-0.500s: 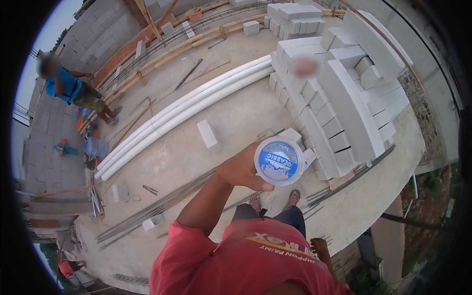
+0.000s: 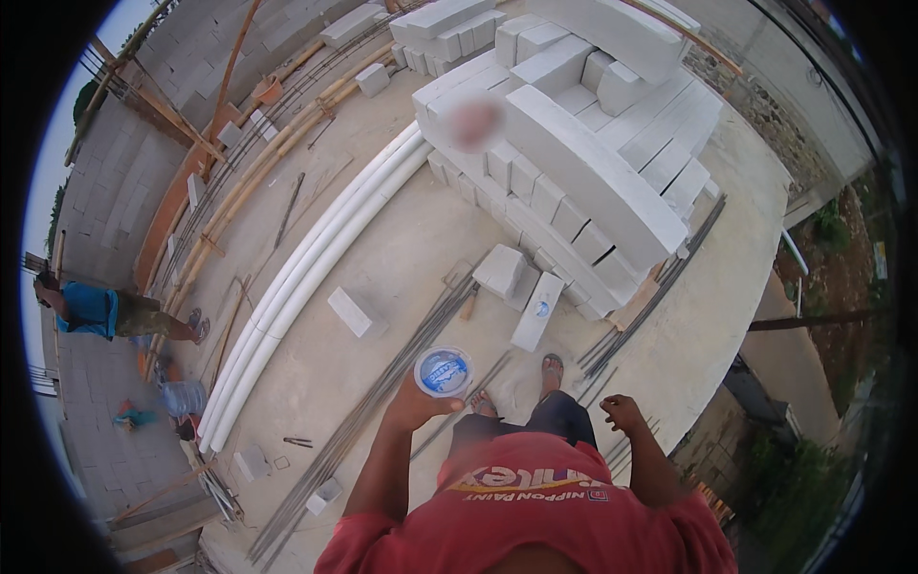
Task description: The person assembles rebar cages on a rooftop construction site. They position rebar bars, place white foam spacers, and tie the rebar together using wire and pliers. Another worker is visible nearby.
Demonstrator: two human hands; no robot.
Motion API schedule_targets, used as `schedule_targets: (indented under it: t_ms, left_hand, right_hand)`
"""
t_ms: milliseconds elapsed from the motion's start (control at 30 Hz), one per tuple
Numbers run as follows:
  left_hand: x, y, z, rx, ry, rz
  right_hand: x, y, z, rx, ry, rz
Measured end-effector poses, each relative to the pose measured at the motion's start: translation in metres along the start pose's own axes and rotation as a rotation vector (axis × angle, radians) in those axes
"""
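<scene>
Away from the block stack, the person's left hand has brought the round tub to a lower place farther left in the view, while the right hand now shows higher and more fully. The whole scene has shifted too, with the stack of pale blocks lying farther left than before. The tub, clear at the rim with a blue-and-white top, is held in front of the body, seen above the pale floor and just beside the line of steel rods. The left hand clasps it from the near left side, thumb stretched along the near edge; the other fingers are mostly hidden, so how far they wrap around cannot be told. The right hand hangs well apart at the person's right side, its fingers loosely bent and slightly spread. Right of the tub, beyond the sandalled feet, a long white block bears a small round blue-topped thing. Farther left lie a loose block and long white pipes, and at the far left is a co-worker in a blue top.
</scene>
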State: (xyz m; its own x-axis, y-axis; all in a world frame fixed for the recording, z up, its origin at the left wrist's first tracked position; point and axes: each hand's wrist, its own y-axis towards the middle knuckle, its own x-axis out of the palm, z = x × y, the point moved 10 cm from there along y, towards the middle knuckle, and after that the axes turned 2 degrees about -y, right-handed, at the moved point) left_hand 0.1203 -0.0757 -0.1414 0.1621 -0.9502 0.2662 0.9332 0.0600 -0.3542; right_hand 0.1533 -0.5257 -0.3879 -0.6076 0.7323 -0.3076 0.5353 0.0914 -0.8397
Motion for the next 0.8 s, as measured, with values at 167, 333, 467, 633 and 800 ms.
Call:
schedule_targets:
  t_ms: [167, 333, 467, 633, 800]
  left_hand:
    - [0.021, 0.017, -0.009, -0.062, 0.172, 0.079]
    - [0.011, 0.025, -0.059, -0.022, 0.351, 0.081]
    - [0.005, 0.022, -0.093, -0.068, 0.284, 0.127]
    - [0.005, 0.024, -0.113, -0.11, 0.297, 0.099]
    - [0.007, 0.039, -0.118, -0.148, 0.4, 0.159]
  right_hand:
    - [-0.001, -0.004, 0.049, 0.096, -0.047, -0.025]
    - [0.002, -0.02, 0.081, 0.21, -0.054, -0.041]
    - [0.019, -0.007, 0.082, 0.155, -0.082, -0.054]
    - [0.044, 0.019, 0.048, -0.049, -0.301, -0.102]
    - [0.07, 0.034, 0.011, -0.157, -0.494, -0.162]
